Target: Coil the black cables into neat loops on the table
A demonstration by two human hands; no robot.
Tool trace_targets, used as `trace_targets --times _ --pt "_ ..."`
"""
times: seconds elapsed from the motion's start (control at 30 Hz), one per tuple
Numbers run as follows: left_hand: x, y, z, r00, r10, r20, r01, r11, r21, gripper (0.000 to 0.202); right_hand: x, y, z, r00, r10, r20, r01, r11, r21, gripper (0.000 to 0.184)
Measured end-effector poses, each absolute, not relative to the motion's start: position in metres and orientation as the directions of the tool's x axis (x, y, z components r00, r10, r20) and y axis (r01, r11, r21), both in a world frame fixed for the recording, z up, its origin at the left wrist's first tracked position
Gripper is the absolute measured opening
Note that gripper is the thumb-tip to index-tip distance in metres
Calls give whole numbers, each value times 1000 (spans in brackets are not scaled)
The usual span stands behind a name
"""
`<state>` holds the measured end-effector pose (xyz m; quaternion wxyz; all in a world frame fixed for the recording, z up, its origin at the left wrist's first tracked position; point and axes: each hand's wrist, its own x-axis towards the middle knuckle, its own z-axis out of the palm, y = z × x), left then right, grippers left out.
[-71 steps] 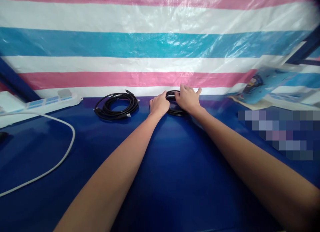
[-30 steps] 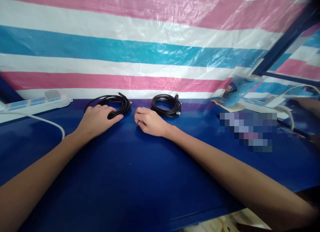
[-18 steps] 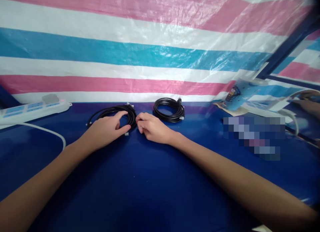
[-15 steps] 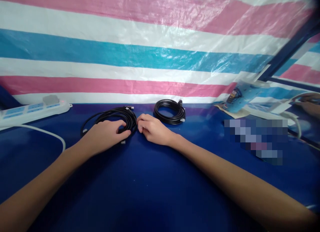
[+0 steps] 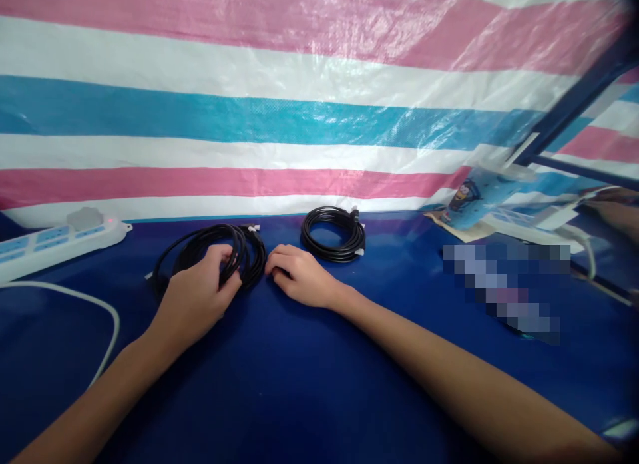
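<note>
Left hand (image 5: 197, 299) now has its fingers clamped round loose coil (image 5: 252, 257), left of tight coil (image 5: 332, 234); earlier it lay flat on top. Right hand (image 5: 299, 279) rests beside the loose coil, fingers curled together, holding nothing.

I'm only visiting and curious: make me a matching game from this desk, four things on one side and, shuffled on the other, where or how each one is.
Things
1. left hand
2. right hand
3. smaller cable coil
4. power strip

States
A. lies untouched near the striped sheet
B. white, at the far left of the blue table
C. fingers closed round strands of the larger cable coil
D. curled, resting on the table between the two coils

Pairs: 1-C, 2-D, 3-A, 4-B
</note>
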<state>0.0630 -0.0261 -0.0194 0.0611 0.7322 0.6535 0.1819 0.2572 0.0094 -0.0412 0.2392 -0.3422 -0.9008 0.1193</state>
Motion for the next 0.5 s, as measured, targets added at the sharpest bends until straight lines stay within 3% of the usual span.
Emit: trace_targets --times 0.27,0.5 --pt "55 -32 -6 -57 951 303 967 -24 255 40 260 16 -42 -627 697 347 536 710 -457 21" --pt "56 -40 -13 183 923 340 978 -207 34 45 260 9 -37 -615 710 343 553 698 -456 22"
